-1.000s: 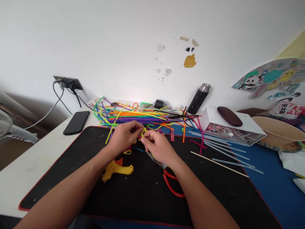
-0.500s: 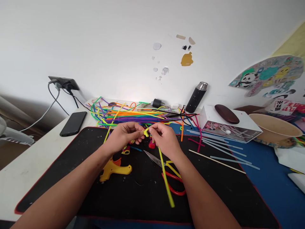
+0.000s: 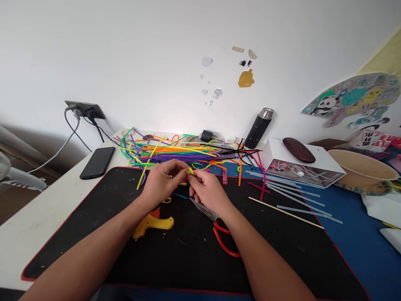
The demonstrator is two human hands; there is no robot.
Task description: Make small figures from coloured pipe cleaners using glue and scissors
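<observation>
My left hand [image 3: 163,182] and my right hand [image 3: 208,190] meet over the black mat [image 3: 78,225], fingers pinched on a small yellow pipe-cleaner piece [image 3: 190,171] held between them. Just behind the hands lies a pile of coloured pipe cleaners [image 3: 175,152]. Red-handled scissors [image 3: 219,225] lie under my right wrist. A yellow glue gun [image 3: 152,221] rests on the mat beside my left forearm.
A black phone [image 3: 97,162] lies at the left, with cables to a wall socket [image 3: 84,109]. At the back stand a dark flask [image 3: 258,128] and a white box [image 3: 300,167]. Clear glue sticks [image 3: 294,196], a wooden skewer [image 3: 285,213] and a bowl [image 3: 363,167] are on the right.
The long yellow strand that hung down past my right wrist half a second ago is out of sight. My right hand has dropped slightly and closed in toward the left.
</observation>
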